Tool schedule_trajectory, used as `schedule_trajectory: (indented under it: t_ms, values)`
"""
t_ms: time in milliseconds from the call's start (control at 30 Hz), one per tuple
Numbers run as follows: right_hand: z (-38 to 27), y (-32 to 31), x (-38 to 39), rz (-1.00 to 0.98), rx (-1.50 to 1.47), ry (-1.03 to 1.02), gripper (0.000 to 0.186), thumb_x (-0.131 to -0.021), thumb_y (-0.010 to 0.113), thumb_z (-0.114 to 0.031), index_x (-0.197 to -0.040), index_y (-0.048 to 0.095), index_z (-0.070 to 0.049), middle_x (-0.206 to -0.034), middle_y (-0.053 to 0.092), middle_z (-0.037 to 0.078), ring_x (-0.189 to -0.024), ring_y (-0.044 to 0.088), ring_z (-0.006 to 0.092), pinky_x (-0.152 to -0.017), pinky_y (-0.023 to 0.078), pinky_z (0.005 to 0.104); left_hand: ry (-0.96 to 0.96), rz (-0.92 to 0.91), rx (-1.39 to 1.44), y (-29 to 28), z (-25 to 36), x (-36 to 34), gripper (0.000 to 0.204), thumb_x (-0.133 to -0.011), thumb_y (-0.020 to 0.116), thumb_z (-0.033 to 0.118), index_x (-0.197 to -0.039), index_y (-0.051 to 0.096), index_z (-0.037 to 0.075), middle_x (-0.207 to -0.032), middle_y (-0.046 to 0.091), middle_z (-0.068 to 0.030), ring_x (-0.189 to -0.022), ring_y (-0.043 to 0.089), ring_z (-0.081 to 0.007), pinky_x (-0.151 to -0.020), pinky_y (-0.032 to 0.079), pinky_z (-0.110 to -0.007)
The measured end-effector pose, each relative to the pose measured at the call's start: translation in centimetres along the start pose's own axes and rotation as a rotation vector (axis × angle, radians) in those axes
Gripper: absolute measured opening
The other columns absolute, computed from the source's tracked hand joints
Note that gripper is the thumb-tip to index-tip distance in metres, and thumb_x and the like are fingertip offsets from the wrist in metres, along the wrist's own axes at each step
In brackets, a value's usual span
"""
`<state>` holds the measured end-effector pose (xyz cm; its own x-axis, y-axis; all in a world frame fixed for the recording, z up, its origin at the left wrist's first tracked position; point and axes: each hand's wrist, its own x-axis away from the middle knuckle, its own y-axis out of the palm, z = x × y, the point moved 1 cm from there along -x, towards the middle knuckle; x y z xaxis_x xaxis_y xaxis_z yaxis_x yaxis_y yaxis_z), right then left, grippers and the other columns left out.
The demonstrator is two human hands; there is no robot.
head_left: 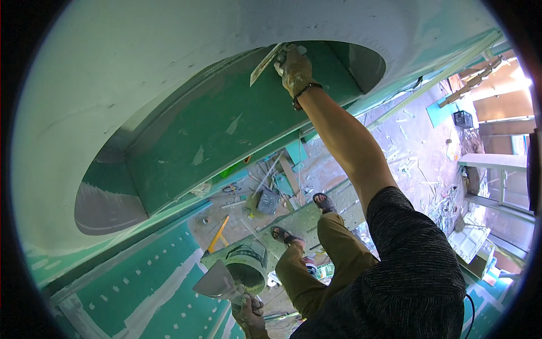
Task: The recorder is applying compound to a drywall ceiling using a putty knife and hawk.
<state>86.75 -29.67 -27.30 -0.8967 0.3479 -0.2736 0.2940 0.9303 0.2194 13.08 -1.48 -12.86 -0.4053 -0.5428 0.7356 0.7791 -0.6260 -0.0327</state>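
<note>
My right hand (294, 70) reaches up, closed around a drywall knife (264, 65) whose flat blade is seen nearly edge-on. It is at the upper edge of a long oval recess with a green board (237, 133) inside, in a pale plastered surface (135, 68). At the lower middle, my left hand (248, 317) is closed on the handle of a wide putty knife (214, 281) with a flared metal blade. That blade is beside a bucket (248, 253) with greyish material inside. Some fingers of each hand are hidden.
My sandalled feet rest on a raised plank platform (305, 226). Below lie a yellow-orange tool (218, 234), a dark container (267, 201) and scattered offcuts. Green wallboard with white filled seams (149, 282) stands lower left. A black crate (463, 118) is far right.
</note>
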Motion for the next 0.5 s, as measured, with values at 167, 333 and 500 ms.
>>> schedule_trajectory:
  t_ms: [167,333,500]
  values:
    - [0.1,5.2,4.1,-0.065,1.073,-0.409,0.016,-0.101,0.061,-0.023,-0.107,0.06,-0.008,-0.096,0.066,0.006,-0.091,0.064,0.0238,-0.095,0.057,0.0464,-0.007,0.099,0.004,-4.3,-1.1,0.3,0.045,-0.085,0.077,0.017,-0.123,0.06,-0.001,-0.074,0.059,-0.0049,-0.052,0.049,-0.0111,-0.041,0.035,-0.023]
    - [-2.9,8.6,8.7,-0.308,1.223,-0.187,0.026,-0.096,0.071,-0.028,-0.109,0.061,-0.008,-0.101,0.068,0.007,-0.097,0.065,0.0265,-0.1,0.056,0.0458,-0.003,0.145,0.0,-1.8,2.1,2.4,0.03,-0.092,0.075,0.023,-0.111,0.058,0.007,-0.071,0.055,0.0002,-0.049,0.045,-0.0103,-0.042,0.036,-0.025]
    - [-2.5,11.7,11.5,-0.382,1.282,-0.269,0.02,-0.1,0.065,-0.024,-0.091,0.058,-0.008,-0.08,0.06,0.005,-0.074,0.061,0.0241,-0.093,0.057,0.0459,0.046,0.083,-0.025,-1.8,3.8,3.2,0.046,-0.098,0.068,0.019,-0.138,0.055,0.001,-0.075,0.049,0.0029,-0.053,0.036,-0.0055,-0.044,0.028,-0.02]
